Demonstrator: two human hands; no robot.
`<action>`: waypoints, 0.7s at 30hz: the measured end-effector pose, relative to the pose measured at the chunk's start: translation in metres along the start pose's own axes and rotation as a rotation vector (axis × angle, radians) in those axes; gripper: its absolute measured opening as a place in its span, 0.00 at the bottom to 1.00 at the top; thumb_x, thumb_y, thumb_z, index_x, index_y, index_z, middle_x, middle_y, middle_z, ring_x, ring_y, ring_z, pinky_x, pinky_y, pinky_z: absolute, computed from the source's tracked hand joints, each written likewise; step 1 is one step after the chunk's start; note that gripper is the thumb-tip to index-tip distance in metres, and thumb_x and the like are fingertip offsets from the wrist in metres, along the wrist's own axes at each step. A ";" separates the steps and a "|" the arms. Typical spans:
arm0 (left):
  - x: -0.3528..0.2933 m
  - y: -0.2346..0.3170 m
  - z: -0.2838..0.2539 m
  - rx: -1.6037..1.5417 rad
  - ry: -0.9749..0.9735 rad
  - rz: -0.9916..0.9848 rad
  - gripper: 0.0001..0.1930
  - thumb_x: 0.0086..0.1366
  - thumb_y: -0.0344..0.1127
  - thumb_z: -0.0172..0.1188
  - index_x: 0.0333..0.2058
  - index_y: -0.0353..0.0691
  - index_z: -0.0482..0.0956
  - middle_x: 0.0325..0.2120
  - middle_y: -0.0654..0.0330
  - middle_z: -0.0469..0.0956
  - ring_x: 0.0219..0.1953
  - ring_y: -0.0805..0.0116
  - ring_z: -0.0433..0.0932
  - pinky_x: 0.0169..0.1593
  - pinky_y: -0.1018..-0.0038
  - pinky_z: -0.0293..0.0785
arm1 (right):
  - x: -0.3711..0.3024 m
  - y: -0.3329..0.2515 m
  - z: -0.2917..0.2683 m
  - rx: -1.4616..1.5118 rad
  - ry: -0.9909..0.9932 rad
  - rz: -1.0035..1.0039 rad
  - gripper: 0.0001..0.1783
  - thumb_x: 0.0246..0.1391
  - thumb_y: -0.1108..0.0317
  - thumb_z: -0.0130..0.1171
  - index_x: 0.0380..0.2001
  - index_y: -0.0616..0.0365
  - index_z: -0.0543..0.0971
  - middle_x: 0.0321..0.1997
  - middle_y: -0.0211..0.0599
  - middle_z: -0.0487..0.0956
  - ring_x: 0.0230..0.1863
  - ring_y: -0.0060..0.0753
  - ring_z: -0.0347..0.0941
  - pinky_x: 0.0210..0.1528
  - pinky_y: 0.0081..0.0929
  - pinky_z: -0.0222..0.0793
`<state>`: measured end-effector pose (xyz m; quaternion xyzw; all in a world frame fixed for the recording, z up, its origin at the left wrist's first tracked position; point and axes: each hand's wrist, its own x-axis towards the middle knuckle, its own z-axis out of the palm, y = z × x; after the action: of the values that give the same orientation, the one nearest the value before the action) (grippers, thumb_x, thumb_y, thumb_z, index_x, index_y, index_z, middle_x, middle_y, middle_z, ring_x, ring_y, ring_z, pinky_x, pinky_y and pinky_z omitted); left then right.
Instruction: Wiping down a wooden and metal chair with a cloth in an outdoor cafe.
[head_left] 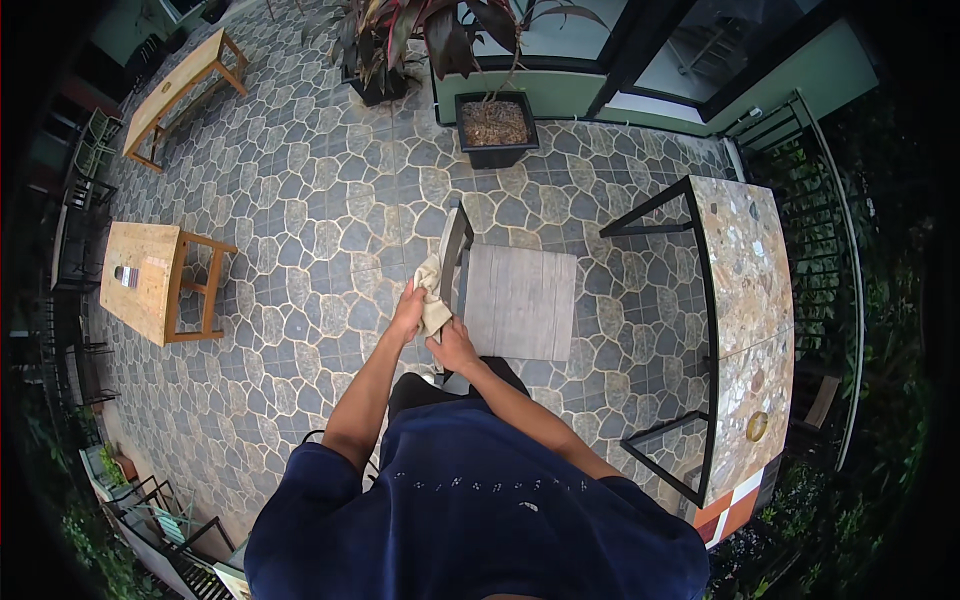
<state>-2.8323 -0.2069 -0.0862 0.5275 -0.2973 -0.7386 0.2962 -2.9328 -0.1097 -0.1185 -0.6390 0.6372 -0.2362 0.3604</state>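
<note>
Cloth (432,290), pale cream, bunched against the dark metal back of a chair (520,300) at the left edge of its grey slatted seat. Soft and limp by the look of its folds, light, likely to drape and slip off a thin rail unless pinned; no risk of breakage. Best taken by a gathered handful, or by two corners if spreading is wanted, since a single-edge pinch would leave most of it hanging.

Left hand (407,315) curled on the cloth's left side, fingers closed into the fabric. Right hand (455,347) just below, at the near left corner of the seat, fingers bent and seemingly pressed on the cloth's lower end; whether actually pinching it cannot be told at this size.

Chair frame stiff, narrow, probably smooth painted metal, so little friction for fabric; seat slats flat and matt.

Floor (300,200) of grey and tan irregular paving, outdoors, hard and a little uneven. Right of the chair, well apart, a tall worktop (745,260) with a speckled stone top on black legs. Beyond the chair, a square black planter (495,128) and a second plant with red-green leaves (400,40) near a green wall. Far left, two wooden benches (150,275), one carrying a small striped object. Greenery and black railings round the rim
</note>
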 end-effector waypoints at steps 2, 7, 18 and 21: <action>0.017 -0.002 -0.011 -0.038 0.040 0.086 0.23 0.61 0.29 0.39 0.56 0.39 0.59 0.46 0.58 0.69 0.44 0.68 0.70 0.48 0.74 0.67 | -0.002 -0.024 -0.010 0.140 -0.056 0.184 0.42 0.45 0.58 0.55 0.60 0.63 0.51 0.60 0.58 0.55 0.60 0.59 0.52 0.61 0.44 0.52; 0.057 0.043 0.014 0.037 0.003 0.133 0.21 0.62 0.30 0.38 0.54 0.42 0.62 0.44 0.58 0.70 0.43 0.68 0.70 0.44 0.71 0.70 | -0.007 -0.028 -0.016 0.133 -0.040 0.213 0.49 0.46 0.57 0.55 0.64 0.59 0.40 0.61 0.57 0.53 0.59 0.61 0.51 0.61 0.43 0.51; 0.140 0.057 0.011 0.088 -0.123 0.084 0.15 0.64 0.31 0.44 0.48 0.36 0.69 0.32 0.62 0.75 0.33 0.73 0.74 0.39 0.76 0.70 | -0.020 -0.033 -0.009 0.181 0.147 0.304 0.47 0.42 0.64 0.57 0.65 0.48 0.47 0.59 0.49 0.59 0.57 0.54 0.57 0.60 0.38 0.54; 0.119 0.040 0.007 0.271 -0.133 0.228 0.15 0.60 0.29 0.46 0.47 0.35 0.70 0.34 0.61 0.76 0.34 0.73 0.73 0.39 0.77 0.70 | -0.024 -0.029 -0.005 0.214 0.208 0.300 0.45 0.41 0.67 0.56 0.64 0.47 0.52 0.59 0.48 0.60 0.57 0.52 0.58 0.60 0.36 0.53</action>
<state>-2.8660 -0.3211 -0.1264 0.4753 -0.4710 -0.6867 0.2839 -2.9197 -0.0887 -0.0896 -0.4671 0.7304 -0.3107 0.3897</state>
